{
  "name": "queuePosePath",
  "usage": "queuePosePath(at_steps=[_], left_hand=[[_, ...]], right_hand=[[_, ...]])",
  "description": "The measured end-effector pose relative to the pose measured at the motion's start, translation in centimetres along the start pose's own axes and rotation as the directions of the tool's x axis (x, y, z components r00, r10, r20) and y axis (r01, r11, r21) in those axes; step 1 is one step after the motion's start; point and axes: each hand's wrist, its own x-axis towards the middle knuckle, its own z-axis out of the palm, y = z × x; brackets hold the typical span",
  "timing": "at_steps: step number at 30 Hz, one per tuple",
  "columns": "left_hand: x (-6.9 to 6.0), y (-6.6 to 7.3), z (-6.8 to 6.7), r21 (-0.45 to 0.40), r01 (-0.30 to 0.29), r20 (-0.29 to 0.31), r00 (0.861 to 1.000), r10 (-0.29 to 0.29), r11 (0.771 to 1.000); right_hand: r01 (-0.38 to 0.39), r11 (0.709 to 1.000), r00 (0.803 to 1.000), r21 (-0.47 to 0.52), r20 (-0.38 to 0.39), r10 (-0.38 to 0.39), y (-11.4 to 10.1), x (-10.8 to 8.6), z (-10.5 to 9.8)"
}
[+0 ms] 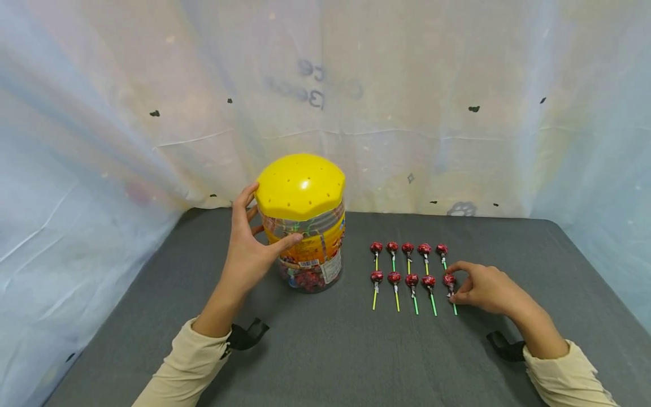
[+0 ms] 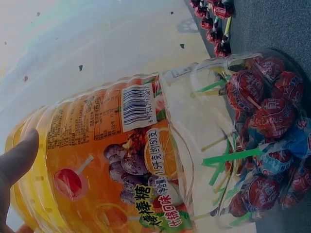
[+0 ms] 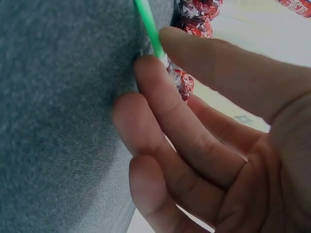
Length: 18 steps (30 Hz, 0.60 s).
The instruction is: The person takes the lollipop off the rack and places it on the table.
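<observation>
A clear plastic jar (image 1: 322,240) with a yellow lid (image 1: 300,186) stands upright on the grey table. My left hand (image 1: 244,257) holds its left side, the thumb across the front and the fingers around the far side. Through the lower wall in the left wrist view, red and blue wrapped lollipops (image 2: 272,116) show inside. To the jar's right, several red-wrapped lollipops lie in two rows. At the right end of the near row, my right hand (image 1: 488,288) pinches a lollipop (image 1: 449,279) between thumb and finger; its green stick (image 3: 148,24) shows in the right wrist view.
The far row of lollipops (image 1: 408,249) lies just behind the near one, sticks toward me. A whitish sheet (image 1: 386,113) hangs behind the table (image 1: 346,356) and along its sides. Black straps (image 1: 247,334) hang from both wrists.
</observation>
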Motion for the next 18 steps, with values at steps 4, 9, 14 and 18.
queuePosePath(at_steps=[4,9,14,18], left_hand=[[0.05,-0.04,0.10,0.013,-0.008,0.027,1.000,0.008,1.000],[0.15,-0.16,0.45,0.026,-0.020,0.058,0.998,0.018,0.999],[0.30,-0.49,0.71,0.022,-0.030,0.059,0.998,0.029,0.999],[0.16,-0.79,0.88,0.020,-0.033,0.034,0.999,0.032,0.999]], right_hand=[[0.005,1.000,1.000,0.005,-0.001,-0.005,0.12,-0.12,0.04],[0.000,1.000,1.000,0.016,-0.005,0.000,0.27,-0.45,0.17],[0.014,1.000,1.000,0.021,-0.007,-0.014,0.33,-0.68,0.23],[0.035,0.999,0.999,0.025,0.001,-0.035,0.17,-0.65,-0.11]])
